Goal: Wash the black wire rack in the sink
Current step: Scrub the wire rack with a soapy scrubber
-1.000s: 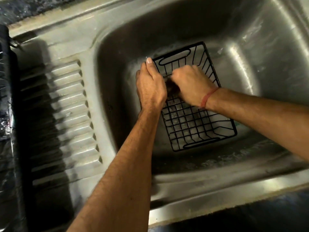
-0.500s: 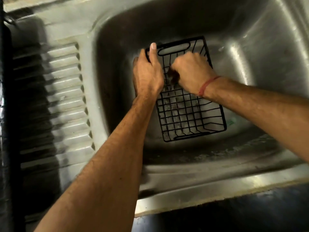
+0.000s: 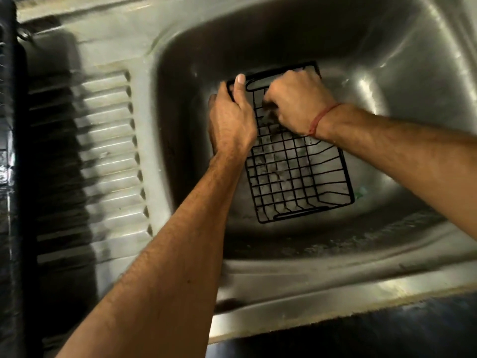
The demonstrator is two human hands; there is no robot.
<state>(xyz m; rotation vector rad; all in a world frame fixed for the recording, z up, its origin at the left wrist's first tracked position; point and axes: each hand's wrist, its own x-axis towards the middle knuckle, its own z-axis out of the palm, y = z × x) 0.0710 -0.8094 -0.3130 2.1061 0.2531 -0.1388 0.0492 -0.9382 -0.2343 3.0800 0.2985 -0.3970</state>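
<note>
Black wire rack (image 3: 296, 174) in steel sink (image 3: 413, 60) — left hand (image 3: 231, 122) fingers around rim, right hand (image 3: 296, 104) fingers curled.

A kitchen: steel sink (image 3: 387, 47) with ribbed drainboard (image 3: 108, 140).

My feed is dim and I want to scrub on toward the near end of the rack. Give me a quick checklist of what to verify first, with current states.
1. black wire rack lies inside the sink basin: ok.
2. left hand has a grip on the rack's far left corner, thumb over the rim wire: ok.
3. right hand is closed on something dark and pressed to the grid: ok; what the scrubber is, cannot tell.
4. Water running: cannot tell, no tap in view.
5. Grid clean near the hands: not ok, pale residue shows across the mesh.
6. Near end of the rack unobstructed: ok.
</note>
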